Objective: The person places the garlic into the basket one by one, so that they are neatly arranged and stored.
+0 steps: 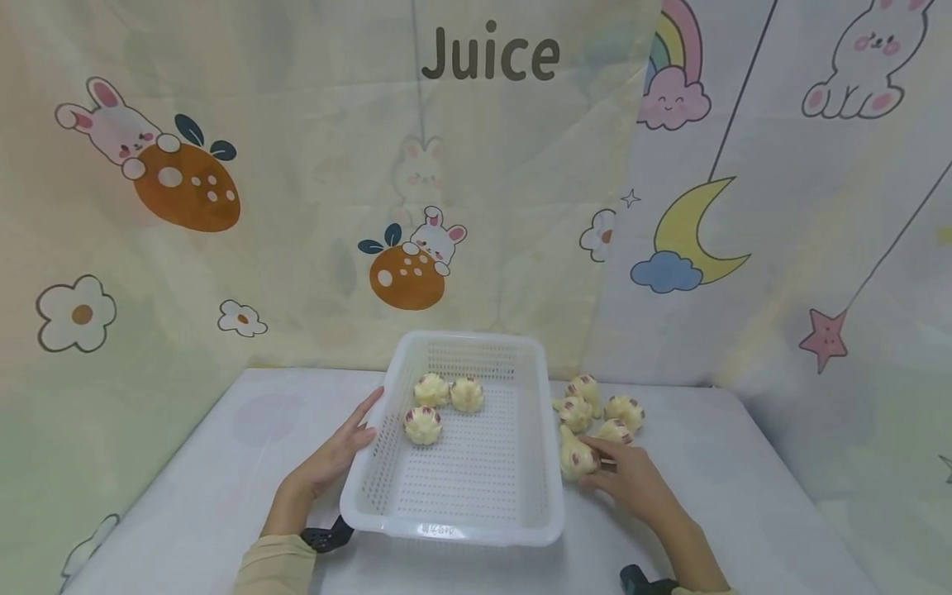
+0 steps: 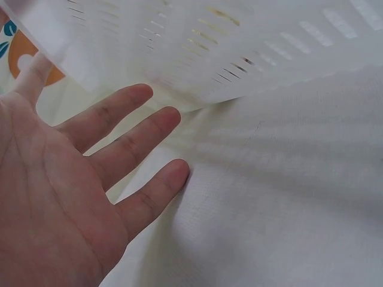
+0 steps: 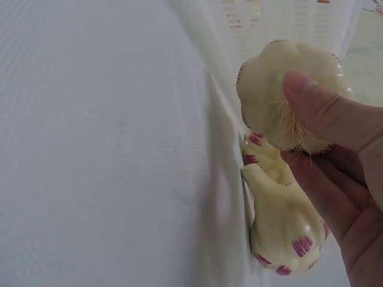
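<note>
Garlic bulbs, glossy — one in hand, others basketed or loose

Head: white basket [image 1: 476, 475] on the tabletop [image 1: 223, 463], three garlic bulbs [image 1: 424, 426] inside; loose bulbs [image 1: 625, 411] just to its right. Left hand [image 1: 330, 459] at the basket's left side; right hand [image 1: 628, 479] pinching one bulb [image 1: 576, 456] there.

Left wrist: fingers straight, spread, beside the basket wall.

Right wrist: thumb by the root tuft [image 3: 292, 128]. Probably light, stiff, slightly slippery — best held round the fat body.
</note>
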The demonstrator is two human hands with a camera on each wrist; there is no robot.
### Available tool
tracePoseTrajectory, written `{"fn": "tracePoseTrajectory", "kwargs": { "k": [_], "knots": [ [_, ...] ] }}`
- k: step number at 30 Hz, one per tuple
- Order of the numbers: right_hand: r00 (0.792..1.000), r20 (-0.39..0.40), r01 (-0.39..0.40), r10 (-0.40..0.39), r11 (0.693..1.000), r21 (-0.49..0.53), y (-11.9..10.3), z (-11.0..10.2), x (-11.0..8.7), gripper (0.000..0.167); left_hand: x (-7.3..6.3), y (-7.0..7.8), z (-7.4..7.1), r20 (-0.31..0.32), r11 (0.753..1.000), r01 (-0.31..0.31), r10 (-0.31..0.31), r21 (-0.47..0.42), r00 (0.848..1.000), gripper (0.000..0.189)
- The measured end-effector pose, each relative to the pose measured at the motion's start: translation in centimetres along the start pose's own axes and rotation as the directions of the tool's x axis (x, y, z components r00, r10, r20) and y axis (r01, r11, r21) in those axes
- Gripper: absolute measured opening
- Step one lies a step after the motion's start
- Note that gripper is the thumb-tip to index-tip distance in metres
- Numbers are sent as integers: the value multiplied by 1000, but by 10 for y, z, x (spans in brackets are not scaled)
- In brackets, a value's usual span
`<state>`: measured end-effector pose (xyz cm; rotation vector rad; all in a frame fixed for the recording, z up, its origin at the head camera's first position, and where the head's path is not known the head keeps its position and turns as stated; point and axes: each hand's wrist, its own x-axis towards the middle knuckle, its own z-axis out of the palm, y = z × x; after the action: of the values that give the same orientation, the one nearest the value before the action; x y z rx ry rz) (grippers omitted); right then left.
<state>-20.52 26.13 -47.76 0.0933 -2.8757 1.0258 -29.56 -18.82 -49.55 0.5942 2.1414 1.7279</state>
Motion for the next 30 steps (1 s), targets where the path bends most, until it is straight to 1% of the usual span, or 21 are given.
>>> {"fn": "tracePoseTrajectory", "kwargs": {
  "k": [2,6,9,14,17,20,25,30],
  "knots": [
    [1000,-13,2,-2,1000,-1,1,0,0,56,0,1,0,7,1000,1,-1,2,1000,61],
    [997,-53,53,-53,999,-4,1,-1,0,56,0,0,-1,-1,1000,13,-13,8,1000,62],
    [993,-91,74,-75,997,-18,-1,-2,0,56,0,0,0,-6,1000,16,-16,7,1000,62],
    [988,-142,71,-68,997,15,-10,-6,-2,58,0,-1,1,-12,1000,17,-17,1,1000,61],
    [982,-172,82,-74,996,42,-15,-8,-3,59,0,-1,0,-7,1000,15,-15,3,1000,61],
    [974,-209,101,-90,994,44,-19,-10,-4,58,-1,0,0,-7,1000,22,-22,-1,1000,60],
    [964,-249,106,-93,994,39,-25,-14,-5,59,-1,2,0,-6,999,49,-49,-14,999,59],
    [956,-278,113,-96,992,48,-33,-18,-8,59,-2,5,1,16,999,44,-44,-24,999,61]
  ]
}}
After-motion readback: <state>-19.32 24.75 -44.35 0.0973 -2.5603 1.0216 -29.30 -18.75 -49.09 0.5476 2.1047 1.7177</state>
